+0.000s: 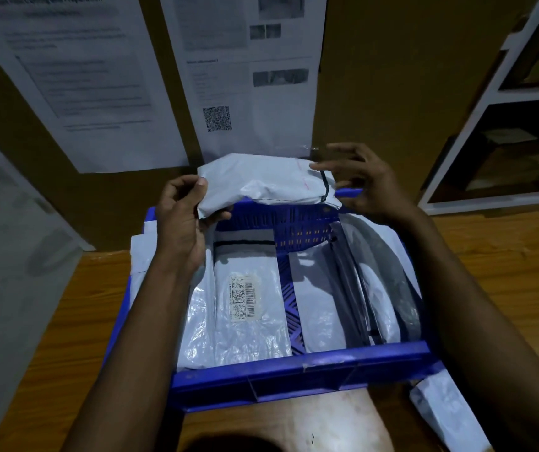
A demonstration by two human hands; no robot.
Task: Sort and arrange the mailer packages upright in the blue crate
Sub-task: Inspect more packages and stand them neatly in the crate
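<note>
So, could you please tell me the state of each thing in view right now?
Blue crate: on the table, partly filled.
Held mailer: over the crate's far rim, gripped by left hand, right hand touching its end.
Labelled mailer: lying label-up in the crate.
Right-side mailers: on edge, leaning.
Outside mailer: lying on the table.

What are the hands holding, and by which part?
A grey mailer: left hand grips its left end; right hand touches its right end with straight fingers.

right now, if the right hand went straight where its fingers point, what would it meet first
Likely the right end of the raised mailer, which the left hand grips; depth is unclear.
</note>
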